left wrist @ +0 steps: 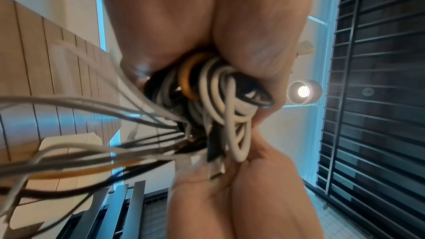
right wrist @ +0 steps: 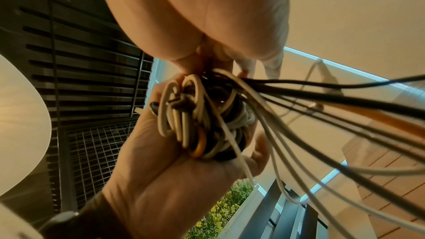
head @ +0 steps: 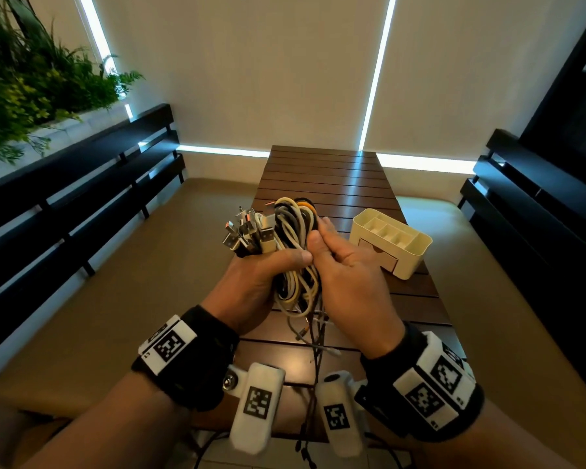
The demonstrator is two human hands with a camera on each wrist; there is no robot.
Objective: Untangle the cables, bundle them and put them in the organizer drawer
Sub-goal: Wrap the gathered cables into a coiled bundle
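Observation:
A thick bundle of white, black, grey and orange cables (head: 293, 231) is held up above the wooden table (head: 335, 184). My left hand (head: 268, 265) grips the bundle from the left, thumb across it, with the cluster of USB plugs (head: 247, 231) sticking out above the fist. From the right, my right hand (head: 339, 252) holds the same looped cables, fingers behind them and thumb in front. Loose cable tails (head: 313, 336) hang down to the table. The left wrist view shows the coiled cables (left wrist: 218, 101) squeezed in the fist. In the right wrist view the coiled cables (right wrist: 200, 115) lie in the palm. The cream organizer (head: 391, 243) with its small drawer stands to the right.
Dark slatted benches (head: 82, 198) run along both sides of the narrow table. A planter with green plants (head: 31, 79) sits at the upper left. Pale blinds (head: 251, 62) close off the far end. Black leads trail off the table's near edge (head: 305, 448).

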